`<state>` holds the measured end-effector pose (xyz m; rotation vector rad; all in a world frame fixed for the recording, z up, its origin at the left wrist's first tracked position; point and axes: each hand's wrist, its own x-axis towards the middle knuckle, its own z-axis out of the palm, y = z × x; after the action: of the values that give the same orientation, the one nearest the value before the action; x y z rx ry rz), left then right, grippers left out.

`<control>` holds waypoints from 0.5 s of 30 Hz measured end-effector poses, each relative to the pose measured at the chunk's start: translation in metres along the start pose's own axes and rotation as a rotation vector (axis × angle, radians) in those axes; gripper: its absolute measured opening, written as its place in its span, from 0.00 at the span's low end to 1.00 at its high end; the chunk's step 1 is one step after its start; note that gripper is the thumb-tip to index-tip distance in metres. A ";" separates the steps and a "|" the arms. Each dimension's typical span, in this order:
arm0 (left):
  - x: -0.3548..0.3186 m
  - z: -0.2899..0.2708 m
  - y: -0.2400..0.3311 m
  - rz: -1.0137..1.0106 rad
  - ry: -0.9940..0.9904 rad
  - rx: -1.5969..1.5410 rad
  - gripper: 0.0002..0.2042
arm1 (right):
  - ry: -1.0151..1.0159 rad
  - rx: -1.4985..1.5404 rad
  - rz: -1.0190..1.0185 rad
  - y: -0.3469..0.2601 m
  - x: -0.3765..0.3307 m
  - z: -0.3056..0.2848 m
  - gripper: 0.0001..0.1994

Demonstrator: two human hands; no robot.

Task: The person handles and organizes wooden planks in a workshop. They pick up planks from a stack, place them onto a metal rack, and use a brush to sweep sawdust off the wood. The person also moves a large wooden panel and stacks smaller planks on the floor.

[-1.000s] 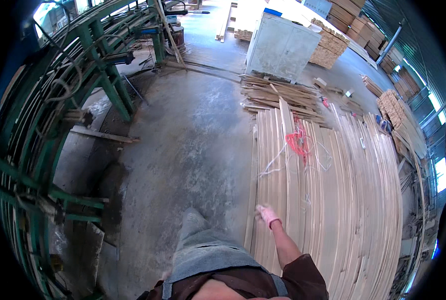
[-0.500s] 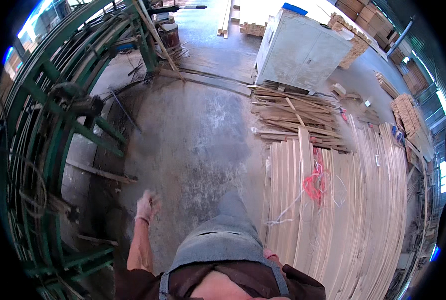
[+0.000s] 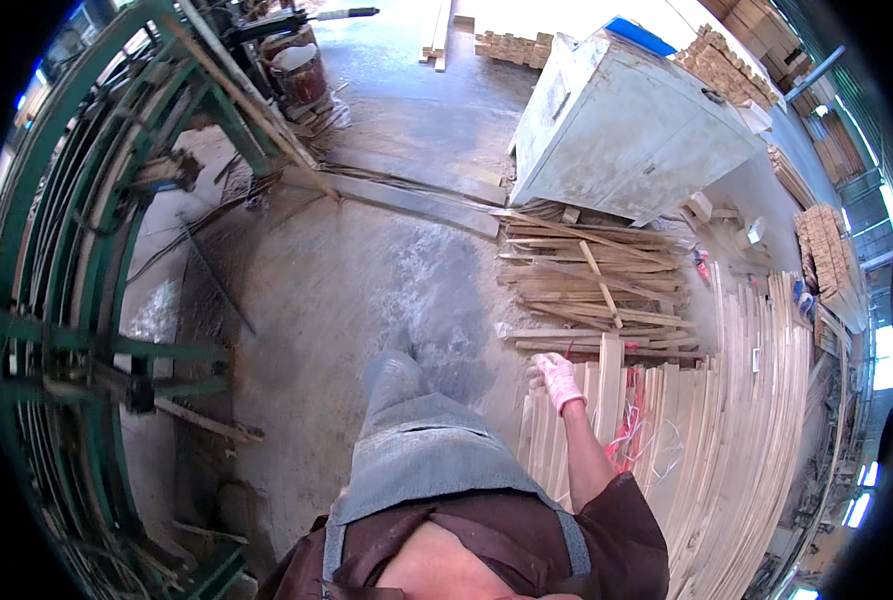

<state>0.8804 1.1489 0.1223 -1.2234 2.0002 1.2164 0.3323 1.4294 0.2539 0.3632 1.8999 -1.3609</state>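
The right hand [image 3: 555, 380] is empty, fingers [image 3: 540, 370] loosely spread; the left hand is hidden; loose sticks [image 3: 597, 282] could cause a trip

A pale grey cabinet [image 3: 637, 130] stands on the concrete floor [image 3: 307, 265], a flat blue object [image 3: 641, 37] near its top's left edge; a green metal frame [image 3: 77, 338] lines the floor's left edge.

Right hand [image 3: 557, 381]: pink-gloved, fingers loosely bent, near the far ends of the pale strips [image 3: 737, 430];
Pale strips: side by side, red twine [image 3: 633, 405] lying on top;
Rough sticks [image 3: 567, 283]: heaped crosswise between pale strips and light cabinet [image 3: 637, 130];
Left: green frame [image 3: 87, 340]
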 end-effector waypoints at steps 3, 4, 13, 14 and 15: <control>0.081 -0.054 0.073 -0.083 -0.055 -0.026 0.17 | 0.034 0.004 0.025 -0.056 0.075 0.021 0.14; 0.106 -0.074 0.096 -0.089 -0.052 -0.033 0.18 | 0.055 0.010 0.051 -0.056 0.102 0.032 0.15; 0.341 -0.387 0.483 0.149 0.090 -1.150 0.27 | -0.145 -0.642 0.175 -0.047 0.196 0.027 0.18; 0.335 -0.404 0.522 0.203 0.116 -1.113 0.27 | -0.232 -0.852 0.131 -0.030 0.227 0.003 0.17; 0.349 -0.405 0.537 0.213 0.129 -1.134 0.27 | -0.177 -0.706 0.198 -0.051 0.247 0.009 0.17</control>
<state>0.2576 0.7482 0.2826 -1.5742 1.4839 2.6081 0.1391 1.3537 0.1111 0.0659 1.9892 -0.5158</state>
